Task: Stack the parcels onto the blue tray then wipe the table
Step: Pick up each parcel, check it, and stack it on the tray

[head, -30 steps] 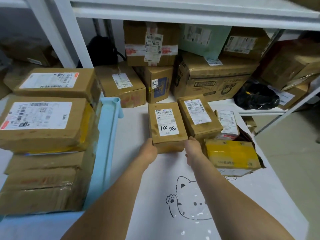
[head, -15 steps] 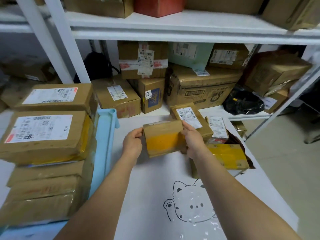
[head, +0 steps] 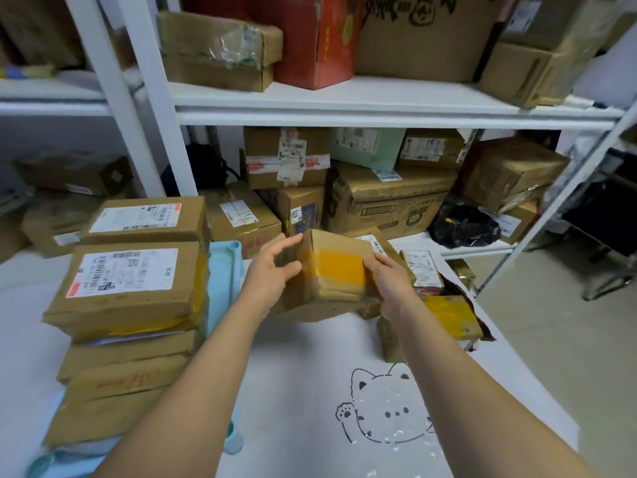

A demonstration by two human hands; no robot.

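Holding a brown parcel (head: 332, 270) between both hands, the person has it raised above the white desk (head: 296, 367), tilted so the face with the yellow tape band looks toward the camera. Left hand (head: 272, 274): palm against the parcel's left end, fingers spread over the upper left corner, thumb on the front face. Right hand (head: 387, 281): wrapped round the right edge, fingers pressed on the yellow band. Each grip is closed against the parcel, which sits squarely between the two palms, level with the knuckles.

Blue tray (head: 224, 270) lies to the left of the held parcel, only its right rim showing. Stack of parcels (head: 131, 305) on the tray, several layers high, two labelled ones on top. Held parcel is just to the right of this stack, not touching it.

On the desk behind and right of the right hand: a labelled parcel (head: 422, 269), and nearer, a parcel with yellow tape (head: 448, 315), both at the desk's right edge. Cat drawing (head: 389, 408) on the desk surface between the forearms. White shelf (head: 344, 105) behind, loaded with more boxes.
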